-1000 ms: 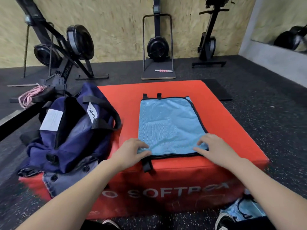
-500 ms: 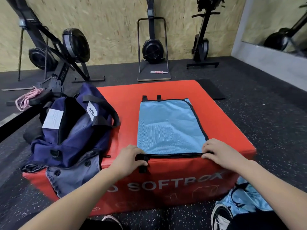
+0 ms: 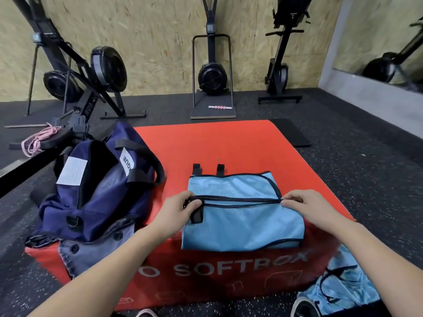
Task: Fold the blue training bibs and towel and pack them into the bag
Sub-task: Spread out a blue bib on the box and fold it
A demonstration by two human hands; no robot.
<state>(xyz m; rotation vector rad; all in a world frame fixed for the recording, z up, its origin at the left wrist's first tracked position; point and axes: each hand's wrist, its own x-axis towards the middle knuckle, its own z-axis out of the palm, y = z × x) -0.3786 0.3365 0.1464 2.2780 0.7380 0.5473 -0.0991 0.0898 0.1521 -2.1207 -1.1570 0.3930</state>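
From the head camera, the only view, the blue bib [image 3: 242, 216] lies on the red soft box [image 3: 206, 145], my bench for this, at about six o'clock from the box's middle, near the front edge. I keep it close to me so both arms reach it without stretching.

My left hand [image 3: 176, 209] pinches the black-trimmed near edge at the bib's nine o'clock corner, thumb and fingers [image 3: 194, 203] curled round the hem and the short black strap below it. My right hand [image 3: 304, 204] pinches the same hem at the three o'clock corner. Both are closed on cloth, not flat on it. Holding the two corners level keeps the hem straight and taut, so I judge the fold will land square across the middle; the hem sits roughly halfway up the bib, with the far half bare beyond it and two black tabs [image 3: 207, 169] sticking out at twelve o'clock.

The navy bag [image 3: 96, 191] sits at nine o'clock from the bib, just beside it on the box, mouth gaping upward, so a folded piece should drop in with a short sideways carry. More blue cloth [image 3: 343, 289] lies heaped on the floor at five o'clock, by my shoe; I take it as waiting for folding. The fabric looks thin and slippery, hence the pinch, not a press.
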